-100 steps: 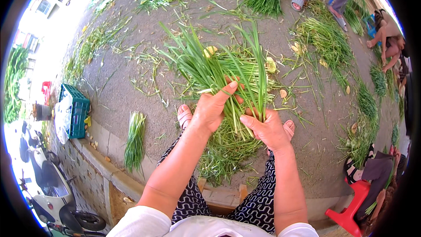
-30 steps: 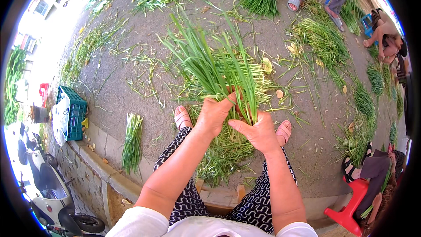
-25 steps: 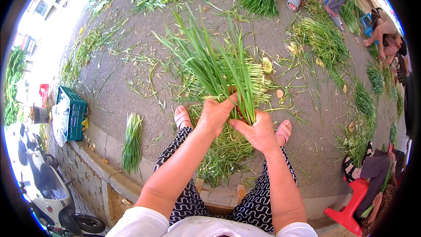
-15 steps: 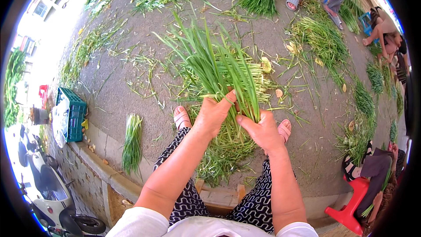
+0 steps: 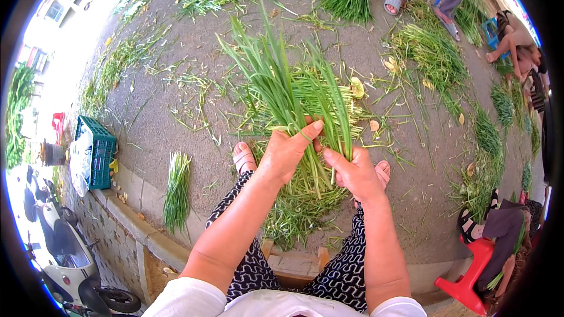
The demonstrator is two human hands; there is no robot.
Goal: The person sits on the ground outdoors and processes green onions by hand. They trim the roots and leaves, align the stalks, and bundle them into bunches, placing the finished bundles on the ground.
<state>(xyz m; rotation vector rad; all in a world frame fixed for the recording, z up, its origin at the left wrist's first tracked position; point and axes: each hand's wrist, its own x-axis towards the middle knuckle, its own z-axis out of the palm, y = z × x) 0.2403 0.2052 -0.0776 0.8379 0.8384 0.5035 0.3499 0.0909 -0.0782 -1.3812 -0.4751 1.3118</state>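
Note:
My left hand (image 5: 288,151) is closed round a bunch of garlic chives (image 5: 267,76), thumb across the stems. Its long flat leaves fan away from me and the pale stem ends hang below the fist. My right hand (image 5: 352,175), just beside it, grips a thinner bunch of garlic chives (image 5: 333,103) near its stem ends. A narrow gap parts the two bunches. Beneath them on the ground lies a heap of chives (image 5: 335,105) with pale cut ends towards the right. Loose trimmings (image 5: 299,217) cover the ground between my feet.
A tied-looking bundle (image 5: 177,191) lies at the left, near the kerb. Further left stand a green crate (image 5: 103,155) and a scooter (image 5: 67,252). A red stool (image 5: 470,276) is at lower right. More chive piles (image 5: 426,53) and seated people surround the pavement.
My right hand has shifted slightly right and down with the thinner bunch, widening the gap between the two bunches. My left hand stays nearly in place.

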